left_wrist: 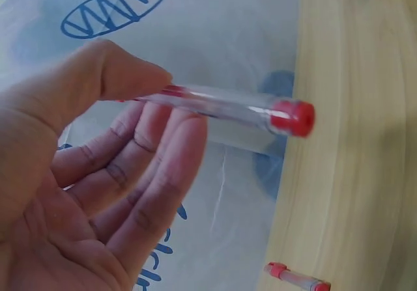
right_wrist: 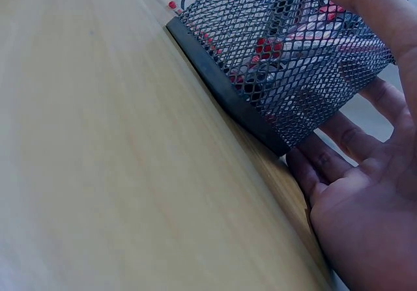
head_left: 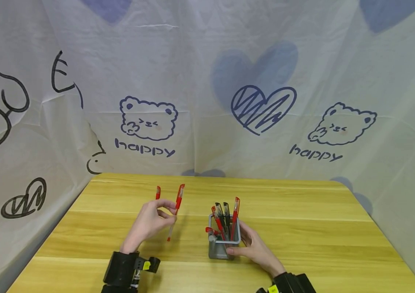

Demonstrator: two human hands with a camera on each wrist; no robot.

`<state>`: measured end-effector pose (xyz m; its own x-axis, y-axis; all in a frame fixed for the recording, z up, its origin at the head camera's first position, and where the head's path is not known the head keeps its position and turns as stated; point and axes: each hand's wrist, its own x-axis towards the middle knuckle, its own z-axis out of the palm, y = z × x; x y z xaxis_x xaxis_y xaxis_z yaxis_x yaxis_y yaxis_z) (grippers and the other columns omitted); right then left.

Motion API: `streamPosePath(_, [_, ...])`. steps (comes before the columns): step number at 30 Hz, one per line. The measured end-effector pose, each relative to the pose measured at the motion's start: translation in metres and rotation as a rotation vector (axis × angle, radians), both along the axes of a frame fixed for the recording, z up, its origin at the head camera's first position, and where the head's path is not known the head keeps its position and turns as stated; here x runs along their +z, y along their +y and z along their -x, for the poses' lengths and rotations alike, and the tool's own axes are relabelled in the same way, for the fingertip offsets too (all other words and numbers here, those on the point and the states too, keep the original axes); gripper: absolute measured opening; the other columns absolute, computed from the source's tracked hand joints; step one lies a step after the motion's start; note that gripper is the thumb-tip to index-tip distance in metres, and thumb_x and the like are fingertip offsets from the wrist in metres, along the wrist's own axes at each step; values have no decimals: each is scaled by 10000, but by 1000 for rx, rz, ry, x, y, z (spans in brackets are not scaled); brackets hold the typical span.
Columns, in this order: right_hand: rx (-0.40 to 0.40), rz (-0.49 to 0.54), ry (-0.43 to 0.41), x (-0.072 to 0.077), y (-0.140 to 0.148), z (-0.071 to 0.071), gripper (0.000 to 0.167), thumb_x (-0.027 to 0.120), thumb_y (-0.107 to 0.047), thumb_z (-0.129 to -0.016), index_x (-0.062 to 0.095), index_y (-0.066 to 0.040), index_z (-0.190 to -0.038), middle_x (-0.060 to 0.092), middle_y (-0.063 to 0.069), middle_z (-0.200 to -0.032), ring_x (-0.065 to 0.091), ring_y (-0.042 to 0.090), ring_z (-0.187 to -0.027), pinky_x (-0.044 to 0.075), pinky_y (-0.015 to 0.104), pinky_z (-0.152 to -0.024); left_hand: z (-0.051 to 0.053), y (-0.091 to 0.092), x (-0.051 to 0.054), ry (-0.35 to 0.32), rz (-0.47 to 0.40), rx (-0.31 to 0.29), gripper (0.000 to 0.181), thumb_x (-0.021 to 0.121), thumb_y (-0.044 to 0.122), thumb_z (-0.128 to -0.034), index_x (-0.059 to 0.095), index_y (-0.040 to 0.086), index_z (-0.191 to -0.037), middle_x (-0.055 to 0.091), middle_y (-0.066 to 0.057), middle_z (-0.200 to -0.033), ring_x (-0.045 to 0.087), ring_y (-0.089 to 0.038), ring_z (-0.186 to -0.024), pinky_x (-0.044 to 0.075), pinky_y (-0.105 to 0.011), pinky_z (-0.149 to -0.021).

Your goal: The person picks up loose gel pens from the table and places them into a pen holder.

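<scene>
My left hand (head_left: 152, 221) pinches a red-capped pen (head_left: 180, 196) between thumb and fingertips, above the table. Slanted, the pen has its cap up and its red end low; in the left wrist view the clear barrel points right. Beyond that hand is a second red pen (head_left: 158, 192), partly hidden by it. My right hand (head_left: 255, 249) grips a grey mesh pen holder (head_left: 217, 251) from its right side, thumb at the front, fingers behind. Upright in the holder stand several pens, among them a red pen (head_left: 235, 213) and black pens (head_left: 226, 215). One red-capped pen (head_left: 211, 231) leans over the left rim.
The holder stands on a wood-grain table (head_left: 302, 228). A pale cloth (head_left: 200, 61) with printed hearts and bears hangs behind the table and along its left side. Black straps (head_left: 121, 270) with cameras sit on both wrists.
</scene>
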<state>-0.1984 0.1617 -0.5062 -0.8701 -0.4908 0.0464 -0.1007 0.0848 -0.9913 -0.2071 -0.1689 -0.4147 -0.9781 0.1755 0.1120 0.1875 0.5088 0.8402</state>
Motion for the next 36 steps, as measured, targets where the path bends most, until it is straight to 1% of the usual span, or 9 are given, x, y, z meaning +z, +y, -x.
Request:
streamPosePath(8, [-2, 0, -7, 0, 0, 0, 889, 762, -160, -882, 245, -103, -1603, 342, 173, -1626, 267, 386, -1526, 327, 39, -1095, -3, -1, 3, 67, -141, -53, 296, 739, 47, -867, 685, -8, -1153, 706, -175, -1090, 729, -173, -856, 604, -205, -719])
streamPosePath(18, [0, 4, -17, 1, -1, 0, 885, 756, -169, -889, 241, -118, -1607, 350, 167, -1622, 284, 385, -1519, 347, 73, -1104, -5, 3, 7, 117, -345, -84, 300, 726, -1, -875, 651, -64, -1159, 665, -309, -1090, 721, -38, -839, 618, -224, -771])
streamPosePath(20, [-2, -3, -13, 2, -1, 0, 880, 756, -169, -890, 245, -122, -1606, 354, 161, -1622, 290, 380, -1518, 353, 138, -1153, -6, 4, 9, 135, -359, -80, 298, 723, -13, -874, 647, -70, -1157, 661, -313, -1087, 721, -33, -837, 620, -223, -773])
streamPosePath(26, [-9, -18, -4, 2, -1, 0, 850, 747, -162, -897, 269, -135, -1600, 381, 145, -1612, 312, 372, -1510, 261, 540, -1260, -12, 10, 17, 200, -385, -53, 290, 729, -19, -874, 643, -80, -1144, 689, -246, -1041, 729, -32, -831, 631, -227, -766])
streamPosePath(30, [-8, -21, -7, 2, -1, 0, 848, 746, -158, -898, 271, -143, -1600, 379, 144, -1613, 307, 367, -1513, 296, 450, -1259, -17, 18, 21, 262, -407, -66, 290, 727, -6, -881, 632, -90, -1142, 705, -232, -1011, 743, -41, -835, 642, -259, -764])
streamPosePath(32, [-7, -21, -10, 2, -1, 0, 849, 748, -158, -897, 272, -147, -1600, 378, 138, -1614, 305, 359, -1515, 316, 379, -1248, -18, 23, 20, 305, -418, -76, 282, 727, 21, -887, 637, -75, -1136, 708, -230, -1000, 750, -63, -835, 645, -281, -757])
streamPosePath(33, [-6, -20, -11, 2, -1, 0, 850, 748, -159, -897, 271, -146, -1601, 379, 139, -1614, 306, 360, -1515, 321, 372, -1245, -12, 25, 12, 352, -438, -107, 277, 723, 20, -890, 644, -52, -1146, 716, -200, -1007, 749, -66, -838, 643, -269, -747])
streamPosePath(35, [-4, -16, -13, 2, -1, 0, 856, 748, -158, -895, 265, -133, -1601, 379, 151, -1612, 309, 372, -1510, 313, 414, -1251, -9, 31, 8, 410, -452, -130, 270, 733, 50, -889, 659, -10, -1141, 718, -163, -1001, 749, -100, -841, 642, -275, -739])
streamPosePath(36, [-5, -17, -14, 2, -1, 0, 859, 748, -160, -895, 262, -130, -1602, 379, 152, -1611, 312, 375, -1509, 299, 458, -1256, 1, 33, -6, 452, -468, -163, 267, 728, 85, -906, 664, 16, -1156, 721, -134, -1021, 747, -111, -871, 637, -264, -770])
